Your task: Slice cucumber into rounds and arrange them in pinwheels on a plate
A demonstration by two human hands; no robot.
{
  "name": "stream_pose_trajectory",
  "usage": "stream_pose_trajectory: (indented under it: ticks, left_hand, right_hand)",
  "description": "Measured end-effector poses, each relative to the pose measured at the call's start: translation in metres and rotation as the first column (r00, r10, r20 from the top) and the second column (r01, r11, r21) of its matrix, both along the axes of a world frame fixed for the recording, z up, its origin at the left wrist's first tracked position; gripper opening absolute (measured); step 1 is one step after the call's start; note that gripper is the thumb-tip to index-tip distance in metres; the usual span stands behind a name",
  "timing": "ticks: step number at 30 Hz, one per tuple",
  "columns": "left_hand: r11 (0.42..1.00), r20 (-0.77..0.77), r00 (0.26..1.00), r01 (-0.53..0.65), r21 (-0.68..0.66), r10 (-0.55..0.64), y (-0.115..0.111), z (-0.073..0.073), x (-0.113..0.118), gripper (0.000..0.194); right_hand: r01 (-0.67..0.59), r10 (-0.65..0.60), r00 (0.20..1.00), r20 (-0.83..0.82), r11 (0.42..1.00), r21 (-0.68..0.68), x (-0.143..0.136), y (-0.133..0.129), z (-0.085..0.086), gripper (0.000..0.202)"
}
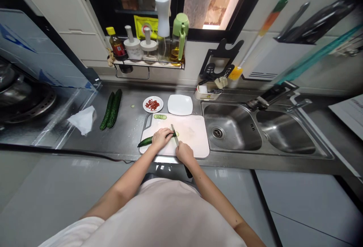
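Note:
A dark green cucumber (pixel 145 142) lies slantwise across the white cutting board (pixel 195 146). My left hand (pixel 161 138) is closed over its middle, fingertips near the cut end. My right hand (pixel 185 152) grips a kitchen knife (pixel 174 135), whose blade stands at the cucumber's right end; the dark handle shows below the hand. A pale cut slice (pixel 177 134) is just right of the blade. Several cucumber slices (pixel 160 117) overlap in a row at the board's upper left.
Behind the board stand a plate of chopped red pieces (pixel 152 104) and a white plate (pixel 180 99). Two whole cucumbers (pixel 114 109) and a crumpled white cloth or paper (pixel 83 120) lie left. A double sink (pixel 235 126) is right. A condiment rack (pixel 147 64) hangs above.

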State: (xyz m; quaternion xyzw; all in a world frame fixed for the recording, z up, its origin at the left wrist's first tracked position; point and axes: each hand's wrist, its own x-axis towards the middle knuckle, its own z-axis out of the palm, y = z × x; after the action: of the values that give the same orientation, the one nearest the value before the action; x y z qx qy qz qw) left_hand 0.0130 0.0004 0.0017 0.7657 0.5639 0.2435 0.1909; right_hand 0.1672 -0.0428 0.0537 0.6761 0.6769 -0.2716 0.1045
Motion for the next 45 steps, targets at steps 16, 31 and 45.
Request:
stream_pose_trajectory:
  ticks: [16,31,45]
  left_hand:
    - [1.000,-0.012,1.000,0.011,-0.005,-0.011,0.002,-0.002,-0.001,0.019]
    - [1.000,0.003,1.000,0.003,-0.016,-0.003,0.001,0.002,-0.001,0.019]
    - [0.997,0.016,1.000,-0.004,-0.081,0.005,0.001,0.010,0.000,0.021]
  right_hand:
    - [0.039,-0.038,0.998,-0.055,0.999,0.016,-0.014,0.034,0.003,0.041]
    - [-0.012,0.012,1.000,0.001,1.000,-0.029,0.015,-0.020,0.003,0.029]
    - [-0.017,0.013,0.999,-0.033,0.993,-0.118,0.038,-0.044,0.020,0.028]
